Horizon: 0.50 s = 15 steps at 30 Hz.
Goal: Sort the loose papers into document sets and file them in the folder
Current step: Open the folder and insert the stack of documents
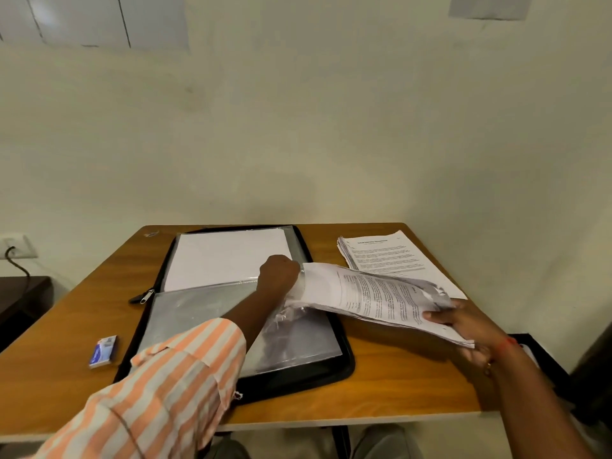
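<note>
As right hand grips papers, folder lies open — sheets inside.

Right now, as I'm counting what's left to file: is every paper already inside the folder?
No: a stack of printed papers lies on the table to the right of the folder, outside it.

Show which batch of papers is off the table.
The printed bundle gripped by the right hand, raised beside the folder. The other stack lies flat on the table's far right; blank sheets lie inside the folder.
</note>
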Motion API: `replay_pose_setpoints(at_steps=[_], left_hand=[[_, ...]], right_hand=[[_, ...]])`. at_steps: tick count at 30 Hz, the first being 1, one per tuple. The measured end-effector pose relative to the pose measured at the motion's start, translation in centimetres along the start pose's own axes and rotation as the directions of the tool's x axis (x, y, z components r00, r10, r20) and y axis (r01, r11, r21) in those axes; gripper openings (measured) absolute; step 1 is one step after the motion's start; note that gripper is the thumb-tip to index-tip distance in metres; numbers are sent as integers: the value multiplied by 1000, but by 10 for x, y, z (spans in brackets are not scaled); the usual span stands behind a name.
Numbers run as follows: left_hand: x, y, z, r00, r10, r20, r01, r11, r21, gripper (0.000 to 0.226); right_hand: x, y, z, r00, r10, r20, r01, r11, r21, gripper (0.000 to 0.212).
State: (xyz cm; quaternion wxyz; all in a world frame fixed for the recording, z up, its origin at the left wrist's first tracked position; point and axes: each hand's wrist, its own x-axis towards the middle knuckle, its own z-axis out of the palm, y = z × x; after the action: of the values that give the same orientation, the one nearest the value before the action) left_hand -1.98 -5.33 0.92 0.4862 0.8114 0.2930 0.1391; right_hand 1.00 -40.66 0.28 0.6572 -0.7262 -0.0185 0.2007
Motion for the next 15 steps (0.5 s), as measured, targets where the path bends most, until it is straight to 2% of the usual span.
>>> replay_pose_setpoints(at_steps=[3,8,11,13,15], left_hand=[[9,11,-5,1000,-5,-3,5,999,-39,7],[26,21,-6,999,30,20,-31,999,24,6],[29,21,-4,997,75,28,-78,991,106,14],[27,20,-6,993,108,37,-112,982,149,11],[23,21,-9,992,120,42,-126,978,169,11]], right_hand=[[7,-4,0,1000,23,14,-23,999,30,33],[12,-14,-3,998,19,53,-17,999,-35,28],[15,-16,-3,998,46,43,-40,989,-145,15],[18,-18,-5,997,73,32,-62,966,-249,13],[18,-21,-7,995,94,40,-79,956,-283,11]])
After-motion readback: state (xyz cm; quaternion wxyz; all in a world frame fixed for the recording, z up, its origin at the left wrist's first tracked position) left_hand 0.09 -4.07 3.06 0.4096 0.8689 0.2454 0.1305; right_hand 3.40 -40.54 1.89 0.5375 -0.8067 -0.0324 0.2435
